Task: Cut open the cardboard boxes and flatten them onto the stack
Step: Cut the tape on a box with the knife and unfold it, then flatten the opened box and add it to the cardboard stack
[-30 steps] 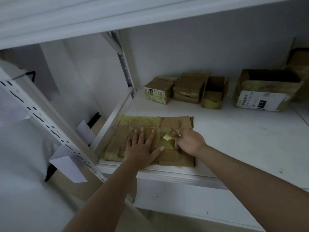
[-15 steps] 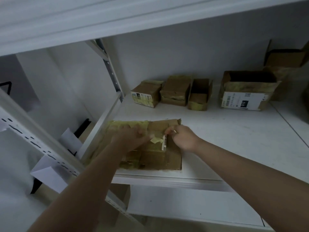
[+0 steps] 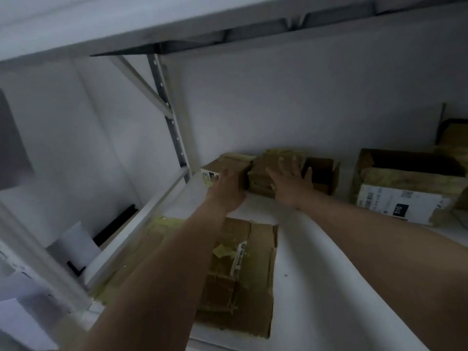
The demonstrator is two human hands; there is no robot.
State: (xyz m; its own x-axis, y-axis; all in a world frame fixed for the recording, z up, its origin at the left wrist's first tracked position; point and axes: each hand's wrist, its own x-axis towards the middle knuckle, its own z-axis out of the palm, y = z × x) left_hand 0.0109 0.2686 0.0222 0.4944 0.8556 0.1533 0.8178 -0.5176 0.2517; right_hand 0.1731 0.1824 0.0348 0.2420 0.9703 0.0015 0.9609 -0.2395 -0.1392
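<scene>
Head view: a white metal shelf [image 3: 316, 262] runs under an upper shelf board, against a pale wall, with a perforated grey upright [image 3: 169, 115] at the back left corner. Near the front edge lies the stack of flattened cardboard [image 3: 249, 282], matte brown, creased, with yellowish tape and a torn label. At the back stand three small boxes. The left hand [image 3: 228, 190] rests on the left box [image 3: 222, 169]; its fingers are blurred, so I cannot tell the grip. The right hand [image 3: 291, 182], fingers spread and straight, presses on the middle taped box [image 3: 263, 171], holding nothing. The open small box [image 3: 323, 173] stands just beside. Further right sits a larger open box [image 3: 405, 188] with a white label.
</scene>
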